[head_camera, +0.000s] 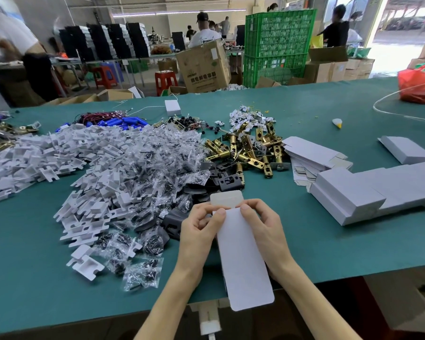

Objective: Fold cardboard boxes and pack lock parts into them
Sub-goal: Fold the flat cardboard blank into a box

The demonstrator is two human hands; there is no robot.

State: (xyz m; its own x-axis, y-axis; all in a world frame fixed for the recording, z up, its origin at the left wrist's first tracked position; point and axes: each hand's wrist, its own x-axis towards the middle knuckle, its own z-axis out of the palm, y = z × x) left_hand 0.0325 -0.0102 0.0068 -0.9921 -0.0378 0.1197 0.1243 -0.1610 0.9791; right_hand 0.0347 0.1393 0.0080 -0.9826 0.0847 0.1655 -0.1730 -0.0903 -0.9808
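Observation:
A long white cardboard box is held over the front edge of the green table, its far end flap sticking up. My left hand grips its left side, thumb on top near the flap. My right hand grips the right side, fingers curled at the flap's corner. Brass latch bolts lie heaped beyond, with black lock plates just behind the box. Flat white box blanks are stacked at the right.
A wide pile of white plastic inserts and clear screw bags covers the left half. Folded white boxes stand in a row at the right. A red bag sits far right. People work at tables behind.

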